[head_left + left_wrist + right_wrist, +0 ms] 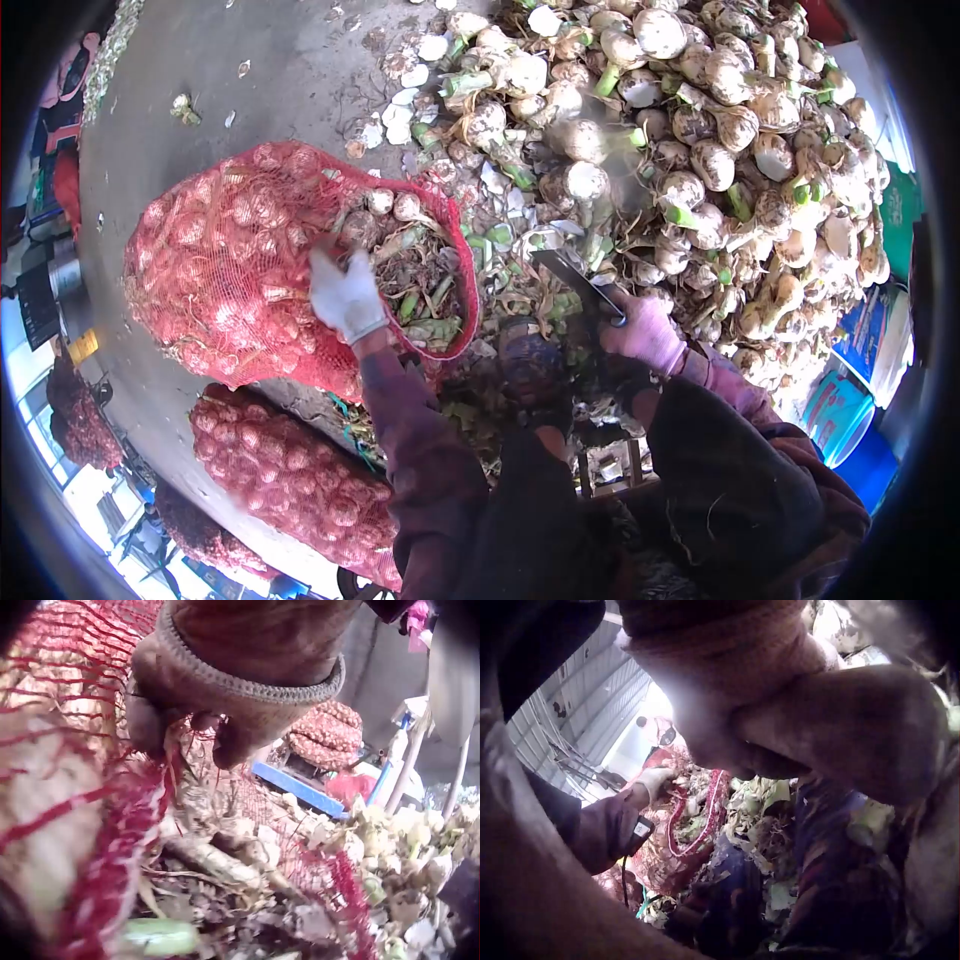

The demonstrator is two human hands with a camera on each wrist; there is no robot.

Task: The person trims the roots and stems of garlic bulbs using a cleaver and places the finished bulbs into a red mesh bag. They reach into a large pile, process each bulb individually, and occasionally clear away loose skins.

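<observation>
In the head view my left hand (345,295), in a white glove, reaches over the mouth of a red mesh sack (225,265) filled with garlic bulbs. Thumb and fingers stand apart, blurred, with nothing visible between them. The left wrist view has the hand (225,682) above the red netting (120,847) and dry stalks. My right hand (645,335) grips a knife (572,274) by its handle, blade pointing up and left, beside a large heap of garlic bulbs (715,165). The right wrist view shows fingers (840,727) up close; the knife is hidden there.
A second full mesh sack (290,475) lies at the lower left. Loose skins and cut stalks (520,270) cover the ground between sack and heap. A blue tub (838,415) stands at the right. Bare concrete floor (290,80) stretches beyond the sack.
</observation>
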